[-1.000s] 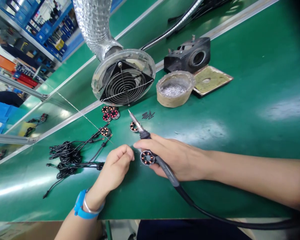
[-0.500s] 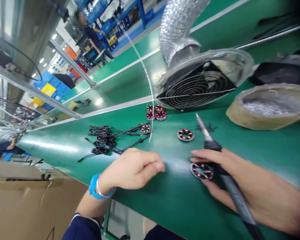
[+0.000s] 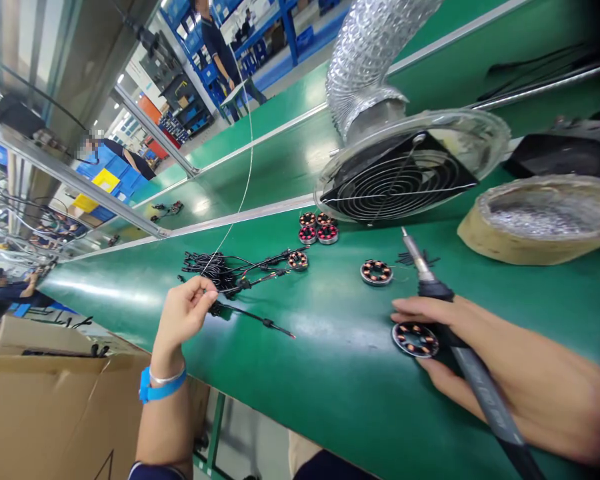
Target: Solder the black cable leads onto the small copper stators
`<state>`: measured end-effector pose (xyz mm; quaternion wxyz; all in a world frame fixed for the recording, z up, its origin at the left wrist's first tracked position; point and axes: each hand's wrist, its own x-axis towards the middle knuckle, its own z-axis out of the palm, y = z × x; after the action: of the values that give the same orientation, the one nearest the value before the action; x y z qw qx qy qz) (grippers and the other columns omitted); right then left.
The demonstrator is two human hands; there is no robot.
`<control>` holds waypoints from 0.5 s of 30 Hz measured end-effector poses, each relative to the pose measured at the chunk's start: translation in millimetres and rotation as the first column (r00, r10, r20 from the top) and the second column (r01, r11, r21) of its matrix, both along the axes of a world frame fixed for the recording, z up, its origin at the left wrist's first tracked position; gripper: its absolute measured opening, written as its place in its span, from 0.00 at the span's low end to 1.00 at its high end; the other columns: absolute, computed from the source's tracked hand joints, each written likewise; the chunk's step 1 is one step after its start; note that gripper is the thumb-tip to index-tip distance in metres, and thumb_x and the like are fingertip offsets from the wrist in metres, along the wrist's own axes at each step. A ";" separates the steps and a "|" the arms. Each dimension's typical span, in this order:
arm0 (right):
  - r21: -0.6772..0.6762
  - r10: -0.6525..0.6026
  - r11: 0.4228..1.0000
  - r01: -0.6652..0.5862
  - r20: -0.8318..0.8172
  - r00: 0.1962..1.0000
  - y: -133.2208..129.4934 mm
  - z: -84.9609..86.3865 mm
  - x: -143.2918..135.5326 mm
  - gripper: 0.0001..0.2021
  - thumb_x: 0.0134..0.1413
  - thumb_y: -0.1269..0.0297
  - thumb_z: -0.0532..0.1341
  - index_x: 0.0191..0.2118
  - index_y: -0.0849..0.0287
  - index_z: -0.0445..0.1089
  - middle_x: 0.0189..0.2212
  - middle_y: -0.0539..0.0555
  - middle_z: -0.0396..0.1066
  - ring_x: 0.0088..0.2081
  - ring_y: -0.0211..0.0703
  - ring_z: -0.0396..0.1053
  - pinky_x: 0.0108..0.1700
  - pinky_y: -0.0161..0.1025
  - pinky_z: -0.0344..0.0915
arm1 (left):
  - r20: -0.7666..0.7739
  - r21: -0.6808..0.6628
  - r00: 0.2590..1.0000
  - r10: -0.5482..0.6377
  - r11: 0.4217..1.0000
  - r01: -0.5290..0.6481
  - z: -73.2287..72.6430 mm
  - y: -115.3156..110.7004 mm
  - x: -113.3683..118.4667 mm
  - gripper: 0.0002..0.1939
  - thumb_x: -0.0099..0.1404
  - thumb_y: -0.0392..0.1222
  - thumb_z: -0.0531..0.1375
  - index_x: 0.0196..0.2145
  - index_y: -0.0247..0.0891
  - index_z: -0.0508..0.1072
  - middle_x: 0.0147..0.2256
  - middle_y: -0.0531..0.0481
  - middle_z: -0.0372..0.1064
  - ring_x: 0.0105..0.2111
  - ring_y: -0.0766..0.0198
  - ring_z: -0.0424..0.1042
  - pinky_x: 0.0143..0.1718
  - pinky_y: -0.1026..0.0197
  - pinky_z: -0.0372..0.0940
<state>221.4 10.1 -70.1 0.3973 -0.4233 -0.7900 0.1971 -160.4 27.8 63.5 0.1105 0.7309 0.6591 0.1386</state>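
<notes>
My right hand (image 3: 485,367) is wrapped around a soldering iron (image 3: 480,380), its metal tip pointing up and away. The thumb and fingers of that hand also hold a ring-shaped motor stator (image 3: 415,340) with copper windings, just above the bench. At the near side of a pile of black cables (image 3: 207,263), my left hand (image 3: 183,317) is closed in a pinch on one black cable (image 3: 233,288). Another cable (image 3: 260,320) stretches right from beneath it, its end bare. A thin pale wire (image 3: 249,160) hangs from above and runs down to behind my left fingers.
More stators (image 3: 318,228) sit in a cluster by the fan; single ones lie on the cables and near the iron's tip (image 3: 377,272). A fume fan (image 3: 395,180) with foil duct (image 3: 375,60), a tan-sided tub (image 3: 540,233) and a cardboard box (image 3: 55,413) surround the green bench (image 3: 330,393).
My left hand has moved left and slightly up, to the cable pile. One cable end now lies nearer me. The pale wire's lower part has shifted left. My right hand keeps its hold.
</notes>
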 end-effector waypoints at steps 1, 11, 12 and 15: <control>-0.006 0.053 0.999 -0.053 0.030 0.998 0.0 0.2 0.9 0.23 0.53 0.67 0.57 0.57 0.52 0.62 0.38 0.56 0.71 0.28 0.42 0.73 0.25 0.34 0.71 | 0.058 0.014 0.998 0.013 1.000 -0.014 1.0 -5.7 3.1 0.10 0.66 0.45 0.56 0.31 0.37 0.67 0.17 0.60 0.51 0.18 0.71 0.50 0.21 0.68 0.48; -0.010 0.131 0.991 -0.130 0.107 0.986 0.1 11.1 4.2 0.24 0.56 0.69 0.55 0.59 0.56 0.56 0.42 0.57 0.69 0.33 0.44 0.74 0.27 0.35 0.71 | 0.210 -0.223 0.962 -0.174 0.950 0.220 -33.0 -2.8 42.6 0.10 0.67 0.44 0.53 0.31 0.37 0.66 0.19 0.59 0.52 0.19 0.70 0.52 0.23 0.67 0.49; -0.014 0.131 0.991 -0.130 0.103 0.986 -0.1 12.5 4.2 0.24 0.56 0.69 0.55 0.59 0.56 0.56 0.42 0.57 0.69 0.33 0.44 0.74 0.27 0.34 0.71 | 0.254 -0.194 0.957 -0.141 0.962 0.193 -35.7 -1.2 39.9 0.10 0.68 0.45 0.53 0.32 0.37 0.66 0.20 0.60 0.51 0.20 0.70 0.52 0.22 0.67 0.50; -0.020 0.129 0.992 -0.127 0.096 0.987 -0.2 14.4 4.6 0.25 0.55 0.69 0.55 0.60 0.56 0.56 0.43 0.57 0.69 0.33 0.43 0.74 0.26 0.34 0.70 | 0.196 -0.068 0.974 -0.116 0.989 0.132 -38.3 -3.4 35.8 0.08 0.67 0.45 0.55 0.37 0.37 0.68 0.19 0.61 0.48 0.20 0.70 0.52 0.23 0.67 0.51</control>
<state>226.0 9.9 -55.7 0.3419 -0.3835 -0.8327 0.2066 -124.6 24.4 25.2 0.2112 0.7488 0.6035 0.1745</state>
